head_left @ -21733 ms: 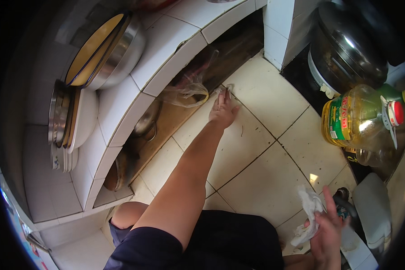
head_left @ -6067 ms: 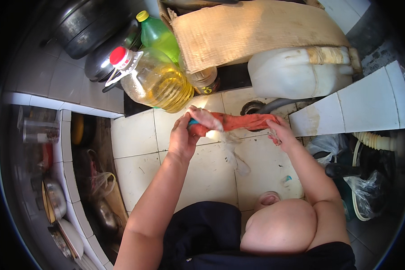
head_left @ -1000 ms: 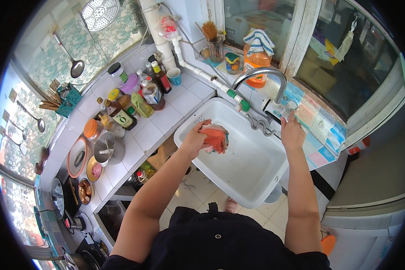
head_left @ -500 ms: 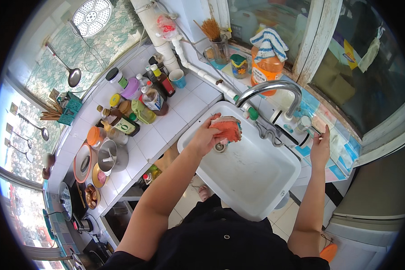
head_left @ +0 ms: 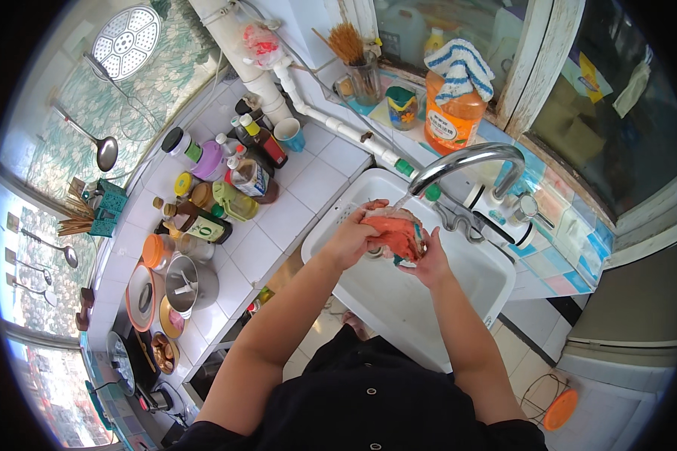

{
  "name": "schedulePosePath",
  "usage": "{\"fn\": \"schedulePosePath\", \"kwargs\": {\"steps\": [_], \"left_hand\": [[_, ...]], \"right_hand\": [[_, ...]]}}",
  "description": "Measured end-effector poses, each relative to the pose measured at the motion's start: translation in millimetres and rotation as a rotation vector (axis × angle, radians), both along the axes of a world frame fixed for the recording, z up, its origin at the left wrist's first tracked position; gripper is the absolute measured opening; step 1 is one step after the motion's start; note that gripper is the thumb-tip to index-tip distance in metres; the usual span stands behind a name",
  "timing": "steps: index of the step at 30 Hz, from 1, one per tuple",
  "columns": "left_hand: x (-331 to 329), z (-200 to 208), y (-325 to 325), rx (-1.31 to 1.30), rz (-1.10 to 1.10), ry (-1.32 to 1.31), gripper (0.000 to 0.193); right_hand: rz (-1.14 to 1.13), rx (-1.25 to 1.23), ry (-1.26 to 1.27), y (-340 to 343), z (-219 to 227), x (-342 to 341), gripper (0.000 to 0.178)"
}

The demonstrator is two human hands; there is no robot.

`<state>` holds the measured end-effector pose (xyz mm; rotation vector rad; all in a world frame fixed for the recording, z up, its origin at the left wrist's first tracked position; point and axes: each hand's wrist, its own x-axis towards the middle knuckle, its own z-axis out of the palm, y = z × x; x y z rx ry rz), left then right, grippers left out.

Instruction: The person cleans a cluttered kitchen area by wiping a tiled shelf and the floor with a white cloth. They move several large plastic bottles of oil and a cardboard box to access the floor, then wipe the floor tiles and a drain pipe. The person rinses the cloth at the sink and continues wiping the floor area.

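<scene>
Over the white sink (head_left: 447, 308), a crumpled red-orange cloth (head_left: 396, 234) with pale and teal patches is held between my two hands. My left hand (head_left: 349, 237) grips its left side, fingers closed on it. At the cloth's right end my right hand (head_left: 432, 263) curls round it, with some fingers hidden behind the fabric. A thin stream of water falls from the curved chrome faucet (head_left: 470, 155) onto the cloth. The faucet's lever (head_left: 535, 210) stands to the right, apart from both hands.
Left of the sink, a tiled counter (head_left: 247, 259) carries sauce bottles (head_left: 252, 178), a blue cup (head_left: 289, 134) and a metal pot (head_left: 191, 284). Behind the faucet stands an orange jug (head_left: 453, 113) with a striped towel (head_left: 460, 69) on top. A white pipe (head_left: 323, 113) runs along the wall.
My right hand has left the faucet lever and come to the cloth. Water now runs from the spout. My left hand has brought the cloth slightly right, under the stream.
</scene>
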<state>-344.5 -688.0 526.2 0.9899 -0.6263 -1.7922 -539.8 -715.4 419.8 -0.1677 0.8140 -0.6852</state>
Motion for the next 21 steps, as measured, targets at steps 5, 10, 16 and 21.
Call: {"fn": "schedulePosePath", "kwargs": {"steps": [5, 10, 16, 21], "left_hand": [[15.4, -3.9, 3.0, 0.049, 0.031, -0.325, 0.056], [26.1, -34.5, 1.5, 0.29, 0.059, -0.022, 0.042], [6.1, -82.1, -21.0, 0.237, 0.09, 0.29, 0.04], [-8.9, -153.1, -35.2, 0.137, 0.068, 0.549, 0.03]], "right_hand": [[-0.066, -0.245, -0.223, -4.4, 2.7, 34.3, 0.046], [0.059, -0.835, 0.295, 11.8, 33.9, 69.0, 0.03], [-0.004, -1.448, 0.881, 52.1, 74.2, 89.2, 0.014], [-0.006, -1.439, 1.17, 32.5, 62.3, 87.6, 0.027]]}}
